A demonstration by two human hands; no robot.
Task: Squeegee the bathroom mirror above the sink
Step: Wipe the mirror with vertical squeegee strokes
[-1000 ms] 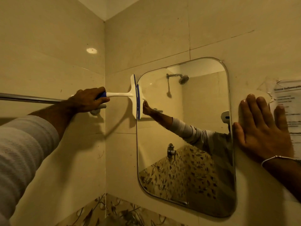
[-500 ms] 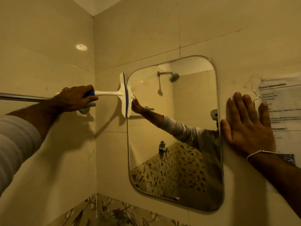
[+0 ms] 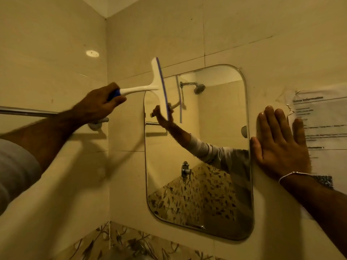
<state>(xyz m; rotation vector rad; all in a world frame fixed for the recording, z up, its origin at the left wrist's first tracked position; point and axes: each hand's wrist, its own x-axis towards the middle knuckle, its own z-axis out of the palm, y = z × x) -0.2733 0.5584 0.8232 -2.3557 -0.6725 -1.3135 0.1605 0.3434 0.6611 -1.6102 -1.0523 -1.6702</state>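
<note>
Two hands share this stroke: the left hand [image 3: 97, 104] grips the white, blue-bladed plastic squeegee [image 3: 159, 89] by its handle, while the right hand [image 3: 279, 143] lies flat on the wall. Farther off, its blade overlaps the rounded rectangular wall mirror's [image 3: 216, 156] upper-left corner; press evenly, overlapping passes.

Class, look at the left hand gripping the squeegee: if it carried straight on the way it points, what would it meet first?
The left hand points rightward; the squeegee it grips would likely meet the mirror near its upper left edge, though depth is unclear.
</note>
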